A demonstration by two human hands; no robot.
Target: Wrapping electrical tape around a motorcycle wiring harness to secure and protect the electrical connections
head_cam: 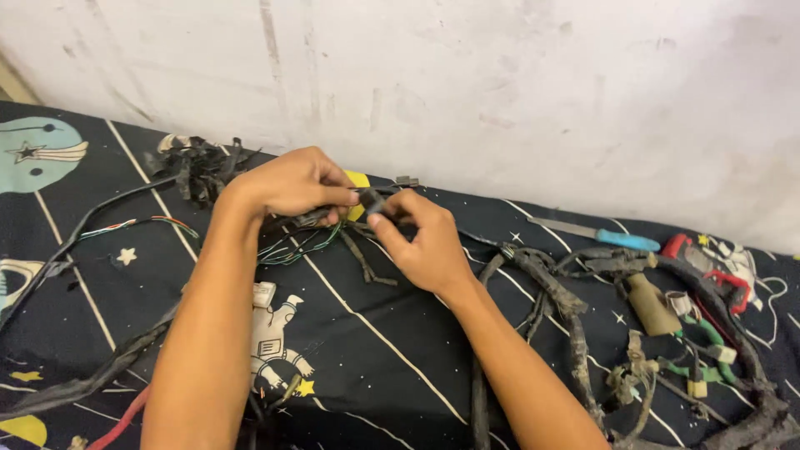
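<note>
Hands meet far of centre over the dark patterned cloth: left hand and right hand both pinch a taped black wire bundle, fingers closed on it. Thin coloured wires trail beneath. Pulling hard could snap those strands, or drag the tangled harness at right.

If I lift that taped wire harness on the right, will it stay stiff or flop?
The harness would probably flop: it lies in loose curves. Its hanging connectors may snag. It is unlikely to roll, since its branches sprawl across the cloth.
</note>
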